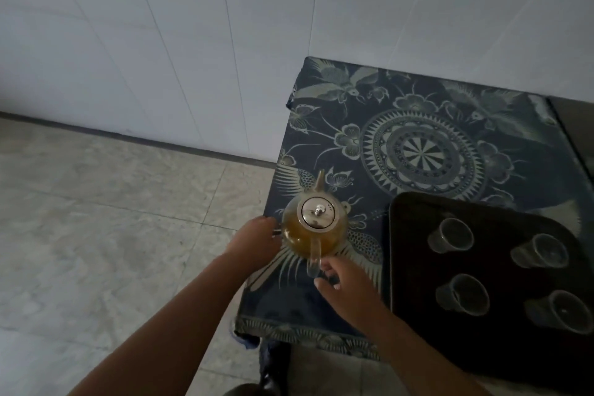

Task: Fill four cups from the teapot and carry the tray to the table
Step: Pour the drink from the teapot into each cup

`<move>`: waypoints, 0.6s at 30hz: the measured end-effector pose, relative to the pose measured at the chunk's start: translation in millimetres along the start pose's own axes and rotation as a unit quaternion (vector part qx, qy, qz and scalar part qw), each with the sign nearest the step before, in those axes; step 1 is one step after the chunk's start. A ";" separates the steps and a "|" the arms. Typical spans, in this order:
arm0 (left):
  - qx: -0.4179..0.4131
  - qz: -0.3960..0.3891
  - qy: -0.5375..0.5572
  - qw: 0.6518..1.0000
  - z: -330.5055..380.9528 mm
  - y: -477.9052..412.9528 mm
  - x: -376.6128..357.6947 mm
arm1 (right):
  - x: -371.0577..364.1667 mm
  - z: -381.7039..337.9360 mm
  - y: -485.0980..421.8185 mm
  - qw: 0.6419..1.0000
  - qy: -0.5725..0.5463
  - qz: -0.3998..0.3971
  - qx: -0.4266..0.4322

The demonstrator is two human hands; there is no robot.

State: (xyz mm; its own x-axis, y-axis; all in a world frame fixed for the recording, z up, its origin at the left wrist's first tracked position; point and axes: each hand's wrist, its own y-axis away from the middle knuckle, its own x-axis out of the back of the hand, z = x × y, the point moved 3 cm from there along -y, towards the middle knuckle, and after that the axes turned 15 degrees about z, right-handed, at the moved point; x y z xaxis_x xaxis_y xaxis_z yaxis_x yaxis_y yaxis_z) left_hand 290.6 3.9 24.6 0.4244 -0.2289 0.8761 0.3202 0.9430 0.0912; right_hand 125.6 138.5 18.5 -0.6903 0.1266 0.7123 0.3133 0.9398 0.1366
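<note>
**At the counter's near-left corner – teapot between two hands**

From the head view, near the left edge of the counter (501, 106), a glass teapot (315, 228) stands upright on a dark floral cloth (418, 151). It holds amber tea, its metal lid (317, 213) is on and its spout points away from the person. The left hand (257, 241) lies at the pot's left wall with its fingers relaxed; I cannot tell whether it touches. The right hand (340, 283) has fingers and thumb curled about the lower end of the clear handle (313, 262) – whether they actually grip it is unclear. Just right of the pot, apart from it, lies a black tray (401, 267) bearing four small clear cups (451, 235) in two rows, all looking empty.
</note>
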 end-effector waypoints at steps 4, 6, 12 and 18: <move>0.027 0.022 0.054 0.998 -5.5 -27.8 -7.5 | -12.4 -0.3 4.9 0.995 -0.063 0.022 -0.077; 0.042 0.024 0.082 0.995 -9.2 -40.3 -10.9 | -16.8 -0.6 4.0 0.984 -0.121 0.028 -0.124; 0.051 0.010 0.140 0.989 -5.3 -75.4 -13.9 | -15.7 -18.3 1.5 0.931 -0.272 0.047 -0.237; 0.021 -0.025 0.180 0.983 13.0 -103.8 -23.7 | -20.9 -32.0 -13.2 0.864 -0.363 0.101 -0.334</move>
State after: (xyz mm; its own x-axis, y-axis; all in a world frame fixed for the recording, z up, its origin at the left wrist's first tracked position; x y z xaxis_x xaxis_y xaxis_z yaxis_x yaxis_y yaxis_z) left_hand 236.2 -85.4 0.5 0.6830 -0.3389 0.6470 0.3157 0.9358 0.1568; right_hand 156.7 113.2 23.8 -0.7292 0.6598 0.1817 0.6139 0.5134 0.5996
